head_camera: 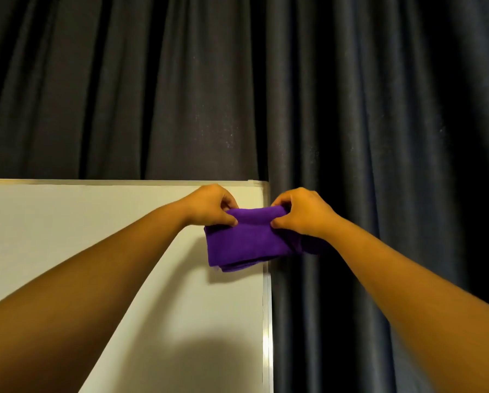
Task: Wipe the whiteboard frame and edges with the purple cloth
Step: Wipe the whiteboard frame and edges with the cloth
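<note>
The left hand (212,205) and right hand (302,212) each pinch the top fold of the purple cloth (246,242), soft and folded thick, held at the whiteboard (96,236) top right corner. Wiping seems not yet begun; the thin metal frame (266,321) looks untouched, against a pleated dark curtain (379,109).

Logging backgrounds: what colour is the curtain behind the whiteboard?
Dark navy-grey curtain, plain, in the head view.

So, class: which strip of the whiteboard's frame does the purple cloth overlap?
The right vertical strip: the purple cloth crosses it, while the top strip runs clear above.
</note>
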Action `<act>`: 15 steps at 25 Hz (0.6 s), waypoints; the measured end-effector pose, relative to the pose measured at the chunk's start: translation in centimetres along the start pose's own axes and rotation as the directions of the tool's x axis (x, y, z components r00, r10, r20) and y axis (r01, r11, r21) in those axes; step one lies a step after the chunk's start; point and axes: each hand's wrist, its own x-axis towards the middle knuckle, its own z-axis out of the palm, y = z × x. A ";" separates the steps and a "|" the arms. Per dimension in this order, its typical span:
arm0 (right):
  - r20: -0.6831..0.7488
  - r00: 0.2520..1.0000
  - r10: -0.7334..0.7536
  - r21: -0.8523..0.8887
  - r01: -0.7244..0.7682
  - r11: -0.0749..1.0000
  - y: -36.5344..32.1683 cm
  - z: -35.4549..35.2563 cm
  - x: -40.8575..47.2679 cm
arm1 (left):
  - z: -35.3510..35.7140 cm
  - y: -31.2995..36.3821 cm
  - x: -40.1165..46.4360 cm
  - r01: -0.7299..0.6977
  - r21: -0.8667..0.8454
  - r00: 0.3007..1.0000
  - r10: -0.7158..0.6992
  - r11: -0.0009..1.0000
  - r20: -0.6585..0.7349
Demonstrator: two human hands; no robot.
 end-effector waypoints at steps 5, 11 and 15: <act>-0.392 0.920 -0.021 -0.080 -0.012 0.997 -0.8 -1.4 5.0 | -4.2 -0.4 5.3 -0.159 0.106 0.939 0.183 0.982 -0.292; -0.498 0.859 -0.120 -0.186 0.029 0.982 2.0 5.0 7.5 | 3.2 -4.5 8.0 -0.276 0.229 0.795 0.356 0.933 -0.491; -0.338 0.936 0.097 -0.176 -0.164 0.971 4.5 11.5 7.1 | 10.7 -8.4 8.8 -0.113 -0.143 0.962 0.072 0.983 -0.265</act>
